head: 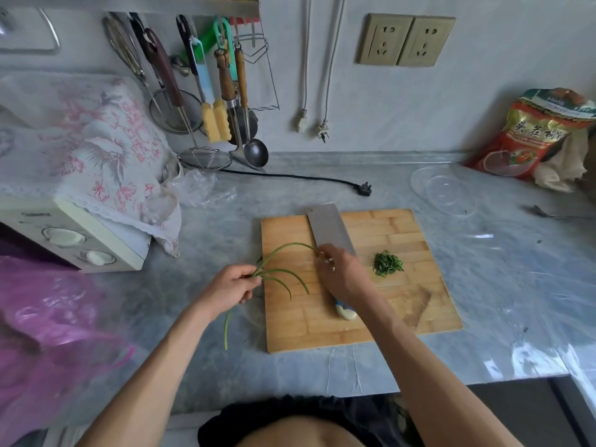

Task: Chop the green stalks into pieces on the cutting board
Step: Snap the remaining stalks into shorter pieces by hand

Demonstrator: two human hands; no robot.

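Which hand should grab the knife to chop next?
Probably the right hand. It already lies over the knife, whose handle sticks out beneath it, on the board. The left hand is busy pinching the stalks at the board's left edge.

One cutting board (pixel 400 314), one cleaver (pixel 327 228), two wall sockets (pixel 405 40), one chopped pile (pixel 387 263).
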